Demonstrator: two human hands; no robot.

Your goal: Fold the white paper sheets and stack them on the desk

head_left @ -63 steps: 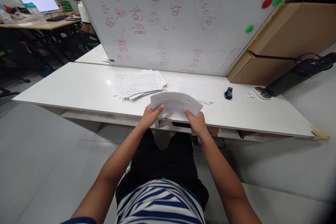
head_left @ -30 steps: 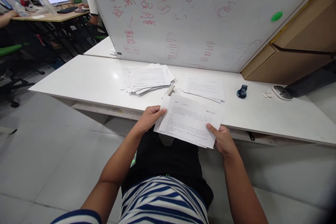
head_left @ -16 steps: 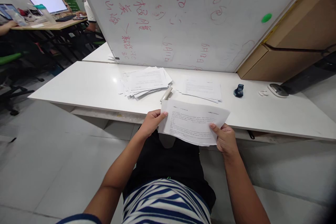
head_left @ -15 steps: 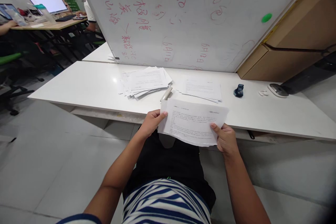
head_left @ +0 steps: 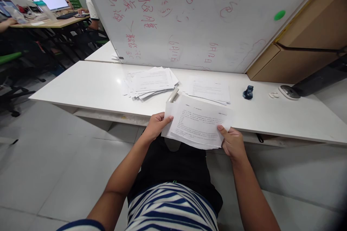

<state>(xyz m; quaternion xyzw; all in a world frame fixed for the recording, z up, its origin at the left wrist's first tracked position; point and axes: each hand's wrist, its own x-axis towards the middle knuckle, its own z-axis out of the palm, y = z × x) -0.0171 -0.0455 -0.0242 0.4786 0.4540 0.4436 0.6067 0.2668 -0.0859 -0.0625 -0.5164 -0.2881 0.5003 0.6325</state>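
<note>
A thin stack of printed sheets (head_left: 199, 121) is held between both hands over the front edge of the white table (head_left: 89, 88). My left hand (head_left: 156, 126) pinches its left edge with thumb on top. My right hand (head_left: 231, 143) grips its lower right corner. The top sheet sits slightly askew from those beneath. Just beyond the stack lies a stapler (head_left: 172, 95), half hidden by the paper.
A fanned pile of papers (head_left: 151, 81) and a smaller flat pile (head_left: 208, 90) lie behind. A blue clip (head_left: 248, 92), white earbuds (head_left: 273, 95) and a mouse (head_left: 288, 92) sit to the right. A whiteboard (head_left: 189, 14) stands behind; other people work at a desk far left.
The stack, earlier bent upward in both hands, has been lowered and flattened. My right hand slid out to the lower right corner, and the top sheet has shifted a little against the rest.
</note>
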